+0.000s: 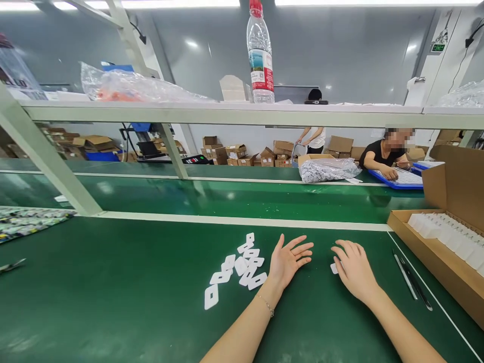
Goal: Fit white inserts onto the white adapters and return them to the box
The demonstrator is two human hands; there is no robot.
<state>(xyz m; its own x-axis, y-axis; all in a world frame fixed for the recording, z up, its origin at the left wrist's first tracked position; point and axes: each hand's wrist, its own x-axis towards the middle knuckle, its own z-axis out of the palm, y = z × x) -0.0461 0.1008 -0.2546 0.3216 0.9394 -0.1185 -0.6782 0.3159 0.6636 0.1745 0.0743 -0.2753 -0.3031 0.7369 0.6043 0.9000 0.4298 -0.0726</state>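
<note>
My left hand [289, 259] is held above the green bench with the palm turned to the right and the fingers spread. It holds nothing. Just left of it lies a loose scatter of small white card pieces [241, 265], each with an oblong slot, some overlapping. My right hand [355, 267] is palm down with its fingers slightly bent and apart. By its thumb a small white piece [334, 268] shows, partly covered by the hand; whether the thumb touches it I cannot make out.
At right, an open cardboard box [401, 227] holds rows of white pieces [449, 234]. Two slim tweezer-like tools [412, 280] lie beside it. Scissors [13, 265] lie far left. Overhead, a shelf [227, 115] carries a water bottle [260, 60]. Across the bench, a person [385, 156] works at a blue tray [403, 185].
</note>
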